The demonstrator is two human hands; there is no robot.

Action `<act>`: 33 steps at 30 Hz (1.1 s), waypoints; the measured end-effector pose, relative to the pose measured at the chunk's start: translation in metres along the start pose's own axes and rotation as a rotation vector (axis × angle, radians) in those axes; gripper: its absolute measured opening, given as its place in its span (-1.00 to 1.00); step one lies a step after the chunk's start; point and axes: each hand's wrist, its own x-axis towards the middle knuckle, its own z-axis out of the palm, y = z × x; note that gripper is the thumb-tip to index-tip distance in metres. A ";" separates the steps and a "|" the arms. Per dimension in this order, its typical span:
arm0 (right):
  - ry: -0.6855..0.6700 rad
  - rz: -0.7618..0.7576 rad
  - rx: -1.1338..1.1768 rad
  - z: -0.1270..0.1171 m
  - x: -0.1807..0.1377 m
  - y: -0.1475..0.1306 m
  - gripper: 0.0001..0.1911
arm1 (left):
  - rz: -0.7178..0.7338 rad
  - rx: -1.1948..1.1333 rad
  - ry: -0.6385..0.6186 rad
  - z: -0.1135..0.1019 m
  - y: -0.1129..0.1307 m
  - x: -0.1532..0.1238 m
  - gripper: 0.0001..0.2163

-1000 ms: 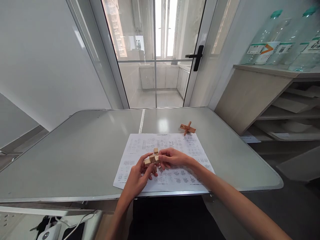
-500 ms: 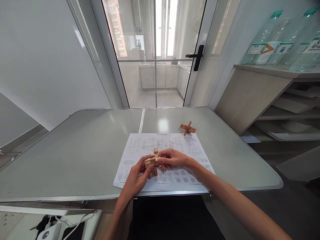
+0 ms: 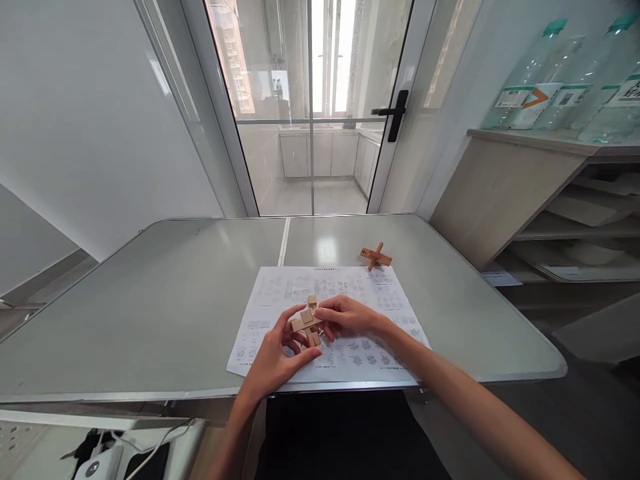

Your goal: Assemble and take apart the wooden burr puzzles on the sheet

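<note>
Over the printed sheet, both hands hold a light wooden burr puzzle made of notched sticks that cross. My left hand cups it from the left, with curled fingers behind and below it and the thumb stretched along its lower end. My right hand pinches the crossing stick's right end between thumb and fingers. Just beyond them shows a small wooden block end; whether it is joined to the rest I cannot tell. The right fingertips are partly hidden.
A darker wooden cross-shaped piece lies at the sheet's far right corner on the grey table. Plastic bottles stand on a shelf unit at the right. Below left are a white device and cables.
The puzzle has turned in my hands, so its crossing stick's flat top now shows. My left thumb has swung down and right, off the upper piece. My right hand stays nearly in place.
</note>
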 end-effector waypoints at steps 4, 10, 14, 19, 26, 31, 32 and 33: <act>-0.001 0.037 0.013 0.000 0.000 0.001 -0.44 | 0.008 0.029 0.009 0.000 -0.001 0.001 -0.30; 0.004 0.053 0.007 0.001 0.000 0.000 -0.44 | 0.027 0.056 0.011 0.000 -0.004 0.002 -0.39; 0.004 0.056 0.001 0.001 -0.001 -0.002 -0.44 | 0.028 0.063 0.003 0.000 -0.005 0.002 -0.42; 0.017 0.064 -0.010 0.001 -0.002 -0.003 -0.47 | 0.014 0.105 0.020 0.000 -0.004 0.002 -0.45; 0.006 0.071 -0.013 0.001 -0.002 0.001 -0.45 | 0.029 0.094 0.012 0.000 -0.006 0.002 -0.43; -0.005 0.083 -0.031 0.000 -0.002 0.000 -0.42 | 0.041 0.103 0.009 0.000 -0.008 0.003 -0.43; -0.005 0.086 -0.033 0.000 -0.003 -0.001 -0.42 | 0.044 0.108 0.010 0.000 -0.008 0.002 -0.43; -0.004 0.090 -0.036 0.001 -0.003 -0.002 -0.41 | 0.046 0.115 0.011 0.000 -0.008 0.002 -0.43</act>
